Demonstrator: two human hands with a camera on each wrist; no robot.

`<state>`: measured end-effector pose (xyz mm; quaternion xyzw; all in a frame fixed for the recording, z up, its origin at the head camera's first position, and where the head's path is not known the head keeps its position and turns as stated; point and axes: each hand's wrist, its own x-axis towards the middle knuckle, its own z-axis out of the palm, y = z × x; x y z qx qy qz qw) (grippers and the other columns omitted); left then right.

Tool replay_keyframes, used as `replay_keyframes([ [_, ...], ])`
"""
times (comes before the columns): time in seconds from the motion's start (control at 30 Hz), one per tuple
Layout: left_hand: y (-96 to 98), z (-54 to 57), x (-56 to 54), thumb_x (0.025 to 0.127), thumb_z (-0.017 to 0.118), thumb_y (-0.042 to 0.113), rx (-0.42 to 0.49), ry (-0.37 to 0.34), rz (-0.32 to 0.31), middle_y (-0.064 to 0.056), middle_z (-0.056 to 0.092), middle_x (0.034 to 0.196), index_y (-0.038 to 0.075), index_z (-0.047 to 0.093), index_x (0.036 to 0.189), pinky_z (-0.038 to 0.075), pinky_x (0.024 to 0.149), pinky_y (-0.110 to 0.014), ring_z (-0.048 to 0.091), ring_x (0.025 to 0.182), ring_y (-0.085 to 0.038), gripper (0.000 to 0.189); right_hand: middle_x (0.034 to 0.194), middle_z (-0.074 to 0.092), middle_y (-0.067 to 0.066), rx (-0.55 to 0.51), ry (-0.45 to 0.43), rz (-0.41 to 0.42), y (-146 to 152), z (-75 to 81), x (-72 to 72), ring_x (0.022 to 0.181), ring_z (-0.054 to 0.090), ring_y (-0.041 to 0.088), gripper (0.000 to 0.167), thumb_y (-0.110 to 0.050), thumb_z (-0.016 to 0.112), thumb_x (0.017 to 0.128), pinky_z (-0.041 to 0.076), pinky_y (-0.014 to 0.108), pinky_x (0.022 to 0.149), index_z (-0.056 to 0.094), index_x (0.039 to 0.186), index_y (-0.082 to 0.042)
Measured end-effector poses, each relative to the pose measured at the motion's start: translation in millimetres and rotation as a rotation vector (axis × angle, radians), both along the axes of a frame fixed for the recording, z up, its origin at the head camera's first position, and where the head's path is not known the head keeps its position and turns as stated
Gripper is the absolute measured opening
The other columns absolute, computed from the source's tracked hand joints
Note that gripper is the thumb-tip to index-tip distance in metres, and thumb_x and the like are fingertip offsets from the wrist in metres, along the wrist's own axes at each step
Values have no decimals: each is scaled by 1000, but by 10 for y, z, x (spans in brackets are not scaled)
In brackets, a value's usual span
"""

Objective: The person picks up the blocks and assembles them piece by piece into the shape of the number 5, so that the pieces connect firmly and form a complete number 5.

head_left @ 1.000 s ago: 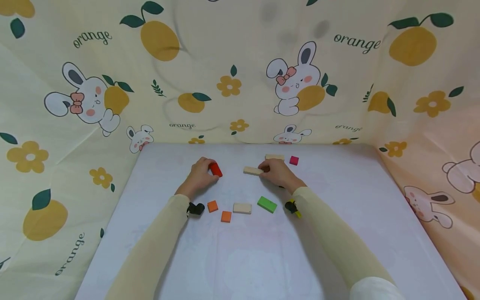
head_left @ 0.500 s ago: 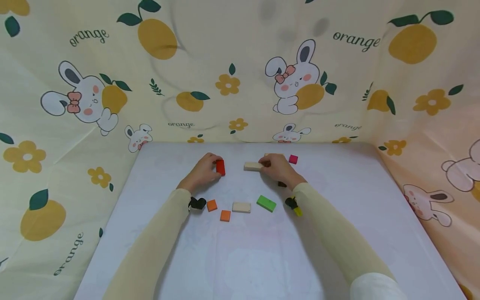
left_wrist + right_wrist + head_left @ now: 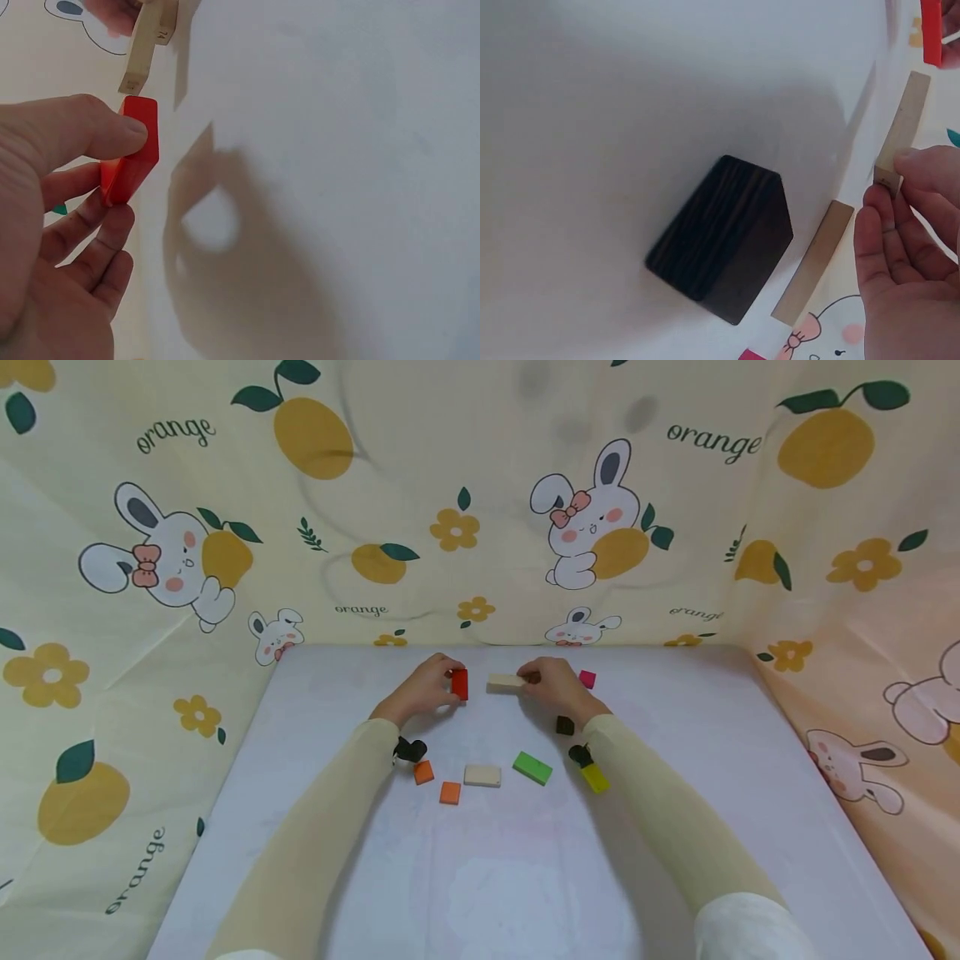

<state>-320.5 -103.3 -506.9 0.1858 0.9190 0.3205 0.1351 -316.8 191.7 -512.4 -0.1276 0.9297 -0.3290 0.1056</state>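
Note:
My left hand (image 3: 423, 687) pinches a red block (image 3: 460, 685) between thumb and fingertips near the back of the table. In the left wrist view the red block (image 3: 136, 154) is off the surface, its shadow falling to one side. To its right, my right hand (image 3: 561, 687) grips one end of a long pale wooden block (image 3: 504, 682); the wooden block's (image 3: 904, 124) other end points toward the red one, with a small gap between them. A second pale wooden block (image 3: 814, 262) lies beyond the right hand, hidden behind it in the head view.
Near the right forearm lie a dark block (image 3: 565, 725) and a yellow block (image 3: 596, 778); a pink block (image 3: 587, 679) sits behind. Closer in are a green block (image 3: 532, 767), a pale block (image 3: 482, 775) and two orange squares (image 3: 450, 792). A printed cloth (image 3: 405, 485) walls the back.
My left hand has moved back and right, bringing the red block nearer the wooden one and turning it straighter. My right hand has carried the wooden block slightly farther back, uncovering the dark block.

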Motion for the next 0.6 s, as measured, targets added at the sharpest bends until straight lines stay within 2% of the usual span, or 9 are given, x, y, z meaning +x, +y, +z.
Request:
replay_keyframes([
  [0.2, 72, -23, -42, 93, 85, 11, 6, 2, -33, -15, 56, 141, 3, 63, 147, 49, 113, -43, 56, 129, -32, 59, 121, 70, 13, -18, 1, 4, -48, -6, -31, 105, 59, 31, 33, -9, 71, 104, 54, 43, 98, 74, 136, -5],
  [0.47, 161, -87, -55, 92, 84, 9, 1, -4, -40, -15, 55, 145, 3, 63, 147, 50, 112, -42, 55, 129, -31, 59, 119, 71, 15, 33, 33, 16, -86, -100, -89, 105, 60, 31, 31, -7, 71, 103, 54, 44, 99, 75, 134, -3],
  [0.6, 184, -105, -61, 93, 83, 9, -9, 23, -57, -15, 56, 144, 1, 63, 147, 48, 113, -41, 56, 128, -31, 58, 121, 71, 15, 28, 40, 18, -102, -100, -101, 106, 60, 31, 31, -7, 71, 103, 54, 44, 99, 75, 134, -4],
])
